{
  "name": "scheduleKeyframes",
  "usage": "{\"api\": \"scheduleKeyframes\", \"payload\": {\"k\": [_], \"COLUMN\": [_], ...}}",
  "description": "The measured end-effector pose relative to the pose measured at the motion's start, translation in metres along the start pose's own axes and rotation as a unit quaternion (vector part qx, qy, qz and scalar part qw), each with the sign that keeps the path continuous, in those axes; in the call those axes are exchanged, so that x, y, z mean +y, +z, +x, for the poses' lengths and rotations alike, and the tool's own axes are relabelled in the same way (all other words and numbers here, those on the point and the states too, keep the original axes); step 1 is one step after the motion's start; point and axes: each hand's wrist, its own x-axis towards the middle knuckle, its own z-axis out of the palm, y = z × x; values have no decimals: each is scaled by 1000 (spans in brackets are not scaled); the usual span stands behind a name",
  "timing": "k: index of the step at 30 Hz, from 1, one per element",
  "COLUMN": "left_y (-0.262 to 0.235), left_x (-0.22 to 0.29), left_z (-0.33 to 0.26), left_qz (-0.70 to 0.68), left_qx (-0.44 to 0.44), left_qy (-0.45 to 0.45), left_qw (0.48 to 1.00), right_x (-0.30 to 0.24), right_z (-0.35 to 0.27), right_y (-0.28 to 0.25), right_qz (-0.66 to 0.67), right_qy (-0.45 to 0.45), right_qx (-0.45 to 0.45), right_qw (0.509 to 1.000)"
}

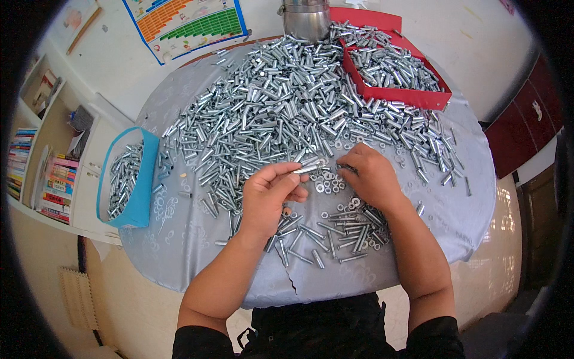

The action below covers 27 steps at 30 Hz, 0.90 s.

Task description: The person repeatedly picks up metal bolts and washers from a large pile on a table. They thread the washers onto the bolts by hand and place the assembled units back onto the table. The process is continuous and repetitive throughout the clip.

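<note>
My left hand pinches a shiny metal sleeve between thumb and fingertips, its far end pointing right. Close by on the right, my right hand is closed, with its fingertips pressed together low over the table; what they hold, if anything, is hidden. Between the two hands lie loose washers and nuts. Nearer to me, thin bolts are scattered with more nuts among them. A large heap of silvery metal sleeves and bolts spreads beyond my hands.
On the left of the cloth-covered round table stands a light blue box with metal parts inside. At the back right, a red box holds more of them. Behind the heap is a steel container. Bookshelves line the left.
</note>
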Motion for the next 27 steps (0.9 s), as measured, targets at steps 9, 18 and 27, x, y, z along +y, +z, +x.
{"api": "scheduleKeyframes", "payload": {"k": [9, 18, 27], "left_y": [0, -2, 4], "left_x": [-2, -4, 3], "left_z": [-2, -1, -4], "left_qz": [59, 61, 79], "left_qx": [-8, -18, -18], "left_qy": [-10, -5, 0], "left_qw": [998, 998, 997], "right_x": [-13, -24, -24], "right_z": [2, 1, 0], "right_y": [-5, -9, -6], "right_qz": [108, 428, 430], "right_qy": [93, 167, 148], "right_qx": [-16, -62, -63], "right_qw": [990, 886, 888]}}
